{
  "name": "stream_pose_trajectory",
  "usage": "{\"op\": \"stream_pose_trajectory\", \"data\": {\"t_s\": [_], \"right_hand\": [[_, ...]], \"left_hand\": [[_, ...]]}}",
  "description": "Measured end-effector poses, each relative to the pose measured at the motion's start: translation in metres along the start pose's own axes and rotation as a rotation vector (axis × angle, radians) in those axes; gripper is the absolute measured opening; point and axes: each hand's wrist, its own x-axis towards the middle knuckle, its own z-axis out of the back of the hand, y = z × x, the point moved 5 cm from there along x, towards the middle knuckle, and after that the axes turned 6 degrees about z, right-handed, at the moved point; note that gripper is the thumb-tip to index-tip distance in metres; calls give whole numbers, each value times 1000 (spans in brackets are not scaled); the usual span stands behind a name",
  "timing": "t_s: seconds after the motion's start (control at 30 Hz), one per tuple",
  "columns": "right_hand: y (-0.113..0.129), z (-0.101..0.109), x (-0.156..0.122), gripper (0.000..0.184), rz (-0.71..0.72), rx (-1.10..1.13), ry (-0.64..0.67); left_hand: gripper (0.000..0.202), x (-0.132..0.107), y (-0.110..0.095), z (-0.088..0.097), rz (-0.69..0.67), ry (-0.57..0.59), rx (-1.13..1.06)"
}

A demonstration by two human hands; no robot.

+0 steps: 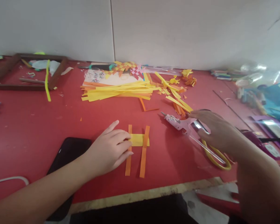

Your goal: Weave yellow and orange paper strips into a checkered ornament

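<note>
The left forearm [60, 174] is being extended from the lower left corner, slanting up and inward over a black phone [70, 152], whose middle is being covered by it. The left hand [109, 149] is being held palm down and low over the red table [102, 189], with the fingers loosely spread and pointed toward the right, the index finger being angled away from the others. This hand is being kept open and nothing is being gripped by it; its fingertips are being laid at the left orange strip [128, 166] and the left end of a yellow paper piece [137, 140], though how firmly they are being pressed cannot be told. The yellow piece is being crossed near its other end by the right orange strip [144, 155], and all three are being set just beyond the fingers, near the table's front edge. The right forearm [256, 158] is being brought in from the lower right, and the right hand [214, 130] is being closed around the handle of a pink glue gun [175, 122]. The gun's nozzle is being pointed up and left, while a clear stick [207, 149] is being left sticking out behind. Below that hand, a yellow loop handle [224, 167] is being partly crossed by the stick.
</note>
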Motion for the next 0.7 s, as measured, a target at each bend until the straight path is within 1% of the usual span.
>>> {"op": "stream_pose_trajectory", "data": {"t_s": [0.03,0.1,0.17,0.23,0.33,0.4,0.47,0.53,0.57,0.63,0.67,0.7], "right_hand": [[-10,-5,-3,51,8,11,41],[-20,-14,-3,51,24,23,67],[-19,-21,3,49,51,46,84],[-13,-24,12,49,108,83,91],[-4,-18,24,44,186,116,61],[1,-9,27,34,198,119,14],[10,3,28,26,199,127,-41],[26,10,28,23,211,163,-57],[36,11,28,23,233,203,-48],[59,9,30,21,313,362,8],[69,7,32,19,317,422,37],[76,4,35,15,286,454,50]], "left_hand": [[16,0,0,0,1,2,1],[17,1,1,0,2,10,2],[19,0,2,0,2,16,3],[24,0,3,0,-2,12,0],[27,-2,3,0,-5,-8,-10],[22,-2,2,0,-2,-34,-11],[19,-2,2,1,2,-54,-7],[21,-2,2,1,-3,-56,0],[22,-2,2,1,-7,-49,3],[23,-2,2,1,-15,-38,10],[24,-1,3,0,-10,-29,11],[25,-1,3,0,-7,-36,18]]}}
